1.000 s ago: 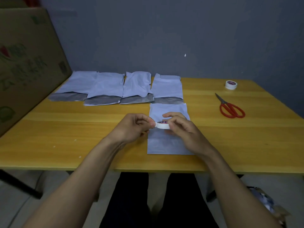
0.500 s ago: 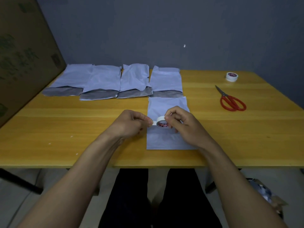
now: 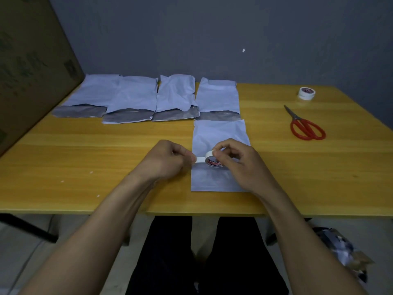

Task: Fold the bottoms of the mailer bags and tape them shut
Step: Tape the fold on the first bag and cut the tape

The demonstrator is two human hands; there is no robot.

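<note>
Two bare forearms come up from the bottom edge of the frame and meet a little below the centre, above the near part of the yellow wooden table [image 3: 85, 158]. The left hand [image 3: 165, 160] is left of the centre, back upward, with its fingers curled in; thumb and forefinger pinch the free end of a short strip of tape [image 3: 199, 159]. The right hand [image 3: 240, 162] is just right of it, wrist bent inward. Its fingers are curled around a white tape roll [image 3: 213, 161], the thumb on the top of the roll, and the roll stands on its edge with the red printed core towards the camera. The strip runs about level between the two hands. Under both hands lies one white mailer bag [image 3: 219, 133], flat on the table, its near edge close to the table's front edge. Just behind it, across the middle of the frame, there is a row of four mailer bags [image 3: 131, 99] side by side, partly overlapping, each with a grey shiny band at its near end. So five bags are counted in all. At the right, one pair of red-handled scissors [image 3: 306, 126] lies closed with the blades pointing away. Further back, in the upper right, a second tape roll [image 3: 306, 93] lies flat, which makes two rolls. A large cardboard sheet [image 3: 25, 60] leans at the upper left, and a grey wall [image 3: 212, 39] closes the background.
</note>
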